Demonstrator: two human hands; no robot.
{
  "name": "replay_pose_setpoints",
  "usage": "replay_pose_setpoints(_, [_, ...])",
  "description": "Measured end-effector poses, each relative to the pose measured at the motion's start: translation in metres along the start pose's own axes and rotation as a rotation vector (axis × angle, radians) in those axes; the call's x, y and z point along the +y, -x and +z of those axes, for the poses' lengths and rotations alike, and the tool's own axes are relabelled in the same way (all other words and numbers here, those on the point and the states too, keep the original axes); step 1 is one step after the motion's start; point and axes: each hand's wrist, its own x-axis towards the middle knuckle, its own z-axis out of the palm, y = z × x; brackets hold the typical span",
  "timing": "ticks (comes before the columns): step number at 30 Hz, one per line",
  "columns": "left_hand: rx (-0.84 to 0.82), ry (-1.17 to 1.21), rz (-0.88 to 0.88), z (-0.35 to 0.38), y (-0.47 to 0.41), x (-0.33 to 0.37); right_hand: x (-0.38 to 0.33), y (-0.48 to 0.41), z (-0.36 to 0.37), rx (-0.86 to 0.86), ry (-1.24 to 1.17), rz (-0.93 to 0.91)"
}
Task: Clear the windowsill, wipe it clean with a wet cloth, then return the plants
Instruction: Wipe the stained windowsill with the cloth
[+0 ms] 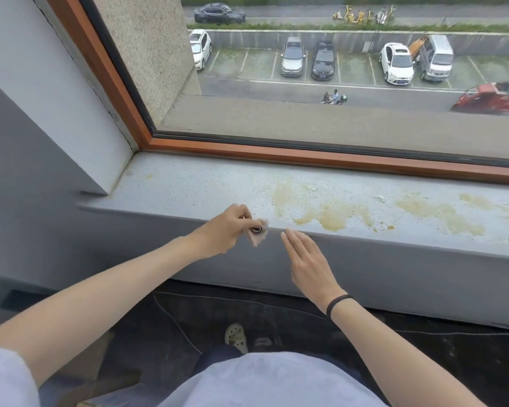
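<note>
Head view, read from my remote station, left to right. At far left I see the grey wall (pixel 41 118) meeting the end of the windowsill (pixel 188 189), a grey speckled ledge under a brown wooden window frame (pixel 276 155). The left hand (pixel 224 230) is raised at the sill's front edge, its fingers curled and pinching a small pinkish cloth (pixel 259 239). The cloth hangs bunched from the fingertips, just over that edge. Below, a pale perforated shoe (pixel 235 337) rests on the dark floor. Just right of the cloth I see the right hand (pixel 309 262), holding nothing, its fingers straight and close together, their tips near the sill's front lip. A black band (pixel 337 304) circles that wrist. Further right, yellow-brown stains (pixel 335 218) spread across the sill's top towards the right edge. Parked cars (pixel 323 60) show through the glass.
</note>
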Motion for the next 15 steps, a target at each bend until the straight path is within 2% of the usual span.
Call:
replay_pose_setpoints(1, [0.009,-0.018,0.016,-0.007,-0.007,0.0,0.003,0.004,-0.001,-0.015,0.013,0.004])
replay_pose_setpoints(5, [0.205,-0.05,-0.154,-0.033,-0.055,-0.021,0.013,0.015,-0.004,-0.018,0.038,0.079])
replay_pose_setpoints(15, [0.114,-0.1,-0.342,-0.045,-0.143,-0.039,0.009,0.002,-0.018,0.071,-0.084,0.175])
